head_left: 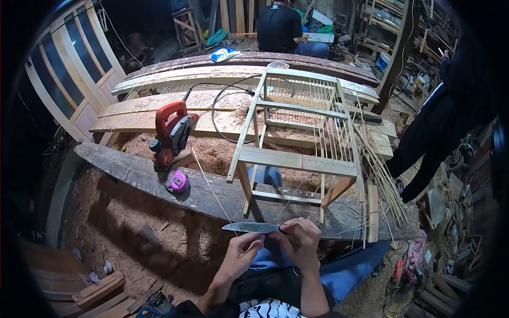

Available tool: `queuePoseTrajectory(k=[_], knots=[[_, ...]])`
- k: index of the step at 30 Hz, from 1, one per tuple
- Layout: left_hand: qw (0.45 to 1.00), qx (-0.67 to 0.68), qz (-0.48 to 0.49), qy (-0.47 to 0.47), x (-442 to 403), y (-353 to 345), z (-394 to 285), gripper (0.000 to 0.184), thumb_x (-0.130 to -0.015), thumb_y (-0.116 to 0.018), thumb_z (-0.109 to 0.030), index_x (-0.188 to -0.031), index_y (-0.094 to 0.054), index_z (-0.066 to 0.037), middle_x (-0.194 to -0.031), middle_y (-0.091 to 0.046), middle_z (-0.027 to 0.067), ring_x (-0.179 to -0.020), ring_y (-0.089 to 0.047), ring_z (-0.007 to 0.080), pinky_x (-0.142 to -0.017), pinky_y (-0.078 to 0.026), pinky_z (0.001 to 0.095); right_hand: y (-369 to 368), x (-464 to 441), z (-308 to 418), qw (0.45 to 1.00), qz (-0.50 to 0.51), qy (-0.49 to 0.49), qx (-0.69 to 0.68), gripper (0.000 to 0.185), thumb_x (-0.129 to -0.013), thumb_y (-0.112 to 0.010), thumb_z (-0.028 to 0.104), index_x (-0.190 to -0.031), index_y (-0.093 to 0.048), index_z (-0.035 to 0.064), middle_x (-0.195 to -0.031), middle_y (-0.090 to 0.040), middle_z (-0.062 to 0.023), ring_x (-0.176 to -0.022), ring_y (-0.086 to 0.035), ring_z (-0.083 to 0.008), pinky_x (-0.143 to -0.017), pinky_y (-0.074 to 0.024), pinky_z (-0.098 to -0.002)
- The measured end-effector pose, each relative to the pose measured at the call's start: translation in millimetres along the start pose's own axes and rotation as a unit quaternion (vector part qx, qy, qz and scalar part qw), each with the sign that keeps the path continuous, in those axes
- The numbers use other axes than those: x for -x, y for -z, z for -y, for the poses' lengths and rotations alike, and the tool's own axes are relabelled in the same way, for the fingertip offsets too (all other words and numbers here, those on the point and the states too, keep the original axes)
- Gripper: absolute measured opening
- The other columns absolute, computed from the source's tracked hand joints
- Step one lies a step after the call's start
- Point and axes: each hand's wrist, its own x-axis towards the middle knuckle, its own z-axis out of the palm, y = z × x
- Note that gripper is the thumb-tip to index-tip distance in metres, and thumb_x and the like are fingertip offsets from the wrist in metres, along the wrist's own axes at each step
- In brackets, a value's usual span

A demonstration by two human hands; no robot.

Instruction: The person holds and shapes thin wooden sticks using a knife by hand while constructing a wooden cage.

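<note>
Right hand (303,238): the fingers are closed around the rear part of the knife (250,227), and they cover it there.
Left hand (238,258): thumb and finger are closed in a pinch, just below the blade; whether something thin is between them, I cannot tell.
Knife: it is in front of the body, over the near edge of the bench plank (124,165).
Risk at the left fingers: the blade could, I judge, cut them; the cause would be a slip of the right grip, because these fingertips are so near.
Risk at the thin strip (209,183): it could be nicked, since it comes down close to the blade.
Knife direction: the tip points to the person's left; the long axis is nearly level, roughly along the plank.
Pink tape measure (179,181): on the plank, to the left, near the red planer (168,132).
Wooden frame (299,160): beyond the hands, with thin sticks (384,193) at its right.
Other people: one seated (278,27) behind, one standing (432,130) at right.
</note>
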Motion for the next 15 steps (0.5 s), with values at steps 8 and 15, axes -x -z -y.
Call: queuePoseTrajectory(k=[8,15], knots=[[0.998,0.051,0.0,0.044,2,12,-6,0.031,-0.1,-0.055,-0.007,-0.129,-0.06,0.002,-0.086,-0.057,-0.0041,-0.062,-0.043,-0.0009,-0.05,-0.035,0.0159,22,17,-20,0.997,-0.012,-0.004,0.073,0.025,-0.074,-0.084,0.024,-0.077,-0.063,0.0109,-0.073,-0.066,-0.0011,-0.063,-0.062,-0.0233,-0.058,-0.0441,-0.0348],[0.997,0.038,-0.005,0.062,-1,14,-6,0.039,-0.102,-0.053,-0.012,-0.139,-0.053,0.0,-0.078,-0.047,-0.008,-0.058,-0.033,-0.0016,-0.049,-0.025,0.0165,59,30,-45,0.977,-0.176,-0.09,0.076,0.023,-0.074,-0.085,0.011,-0.077,-0.062,0.0055,-0.073,-0.065,-0.0106,-0.06,-0.063,-0.0232,-0.056,-0.0485,-0.0327]])
